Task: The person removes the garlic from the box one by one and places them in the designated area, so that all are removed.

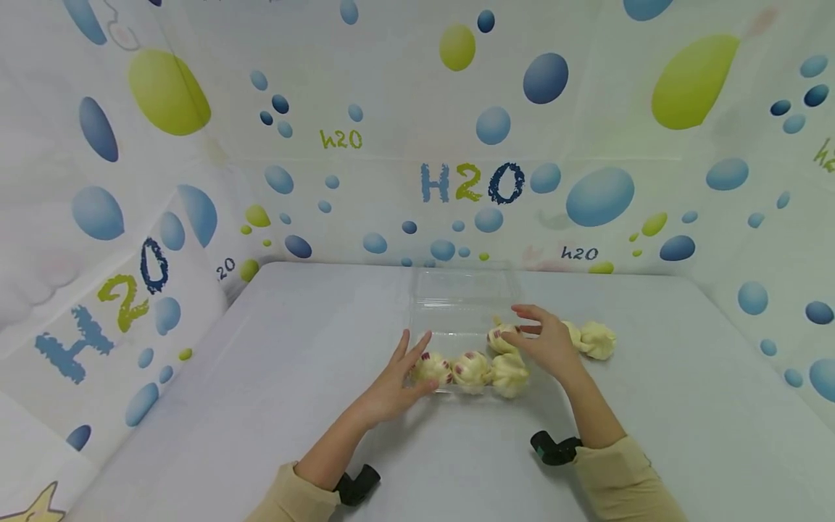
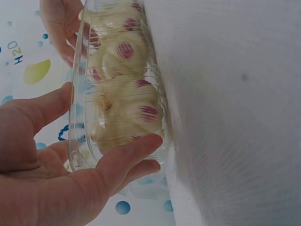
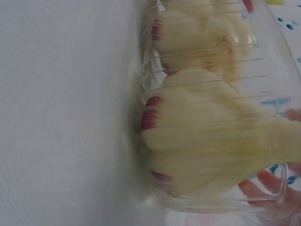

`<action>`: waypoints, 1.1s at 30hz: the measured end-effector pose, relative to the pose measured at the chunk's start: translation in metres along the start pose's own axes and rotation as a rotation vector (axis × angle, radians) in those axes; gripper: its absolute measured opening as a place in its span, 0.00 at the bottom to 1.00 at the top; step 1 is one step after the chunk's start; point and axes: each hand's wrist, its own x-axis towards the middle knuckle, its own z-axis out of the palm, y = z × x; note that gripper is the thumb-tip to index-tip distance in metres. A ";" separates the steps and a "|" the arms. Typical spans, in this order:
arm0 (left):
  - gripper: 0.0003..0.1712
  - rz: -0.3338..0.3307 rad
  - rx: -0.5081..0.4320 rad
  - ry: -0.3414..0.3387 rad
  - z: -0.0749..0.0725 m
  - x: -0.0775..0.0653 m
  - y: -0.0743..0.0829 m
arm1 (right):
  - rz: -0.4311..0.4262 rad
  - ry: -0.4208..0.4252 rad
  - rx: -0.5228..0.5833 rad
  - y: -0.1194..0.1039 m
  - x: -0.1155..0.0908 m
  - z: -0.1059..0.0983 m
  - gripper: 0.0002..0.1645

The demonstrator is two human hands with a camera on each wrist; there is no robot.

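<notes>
Sitting behind three other bulbs [image 1: 470, 371] in the clear container [image 1: 450, 341], one garlic bulb [image 1: 496, 341] meets the right hand [image 1: 551, 348], fingers half bent, any grip unclear; the left hand [image 1: 391, 389], fingers spread, touches the near left corner; more garlic [image 1: 598, 341] lies rightward

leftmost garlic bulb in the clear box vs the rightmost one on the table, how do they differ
The leftmost bulb sits inside the clear box; the rightmost bulb lies outside it on the white table. The leftmost bulb shows purple streaks, while the rightmost bulb shows none in the head view. Both are cream-coloured and lumpy.
</notes>
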 end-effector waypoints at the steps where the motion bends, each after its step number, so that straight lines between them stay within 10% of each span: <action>1: 0.42 0.002 0.001 0.000 0.000 0.000 0.000 | 0.000 -0.004 -0.006 0.000 0.000 0.001 0.32; 33: 0.41 -0.010 0.026 -0.004 0.001 0.001 -0.003 | -0.143 -0.147 -0.205 0.009 0.018 0.017 0.32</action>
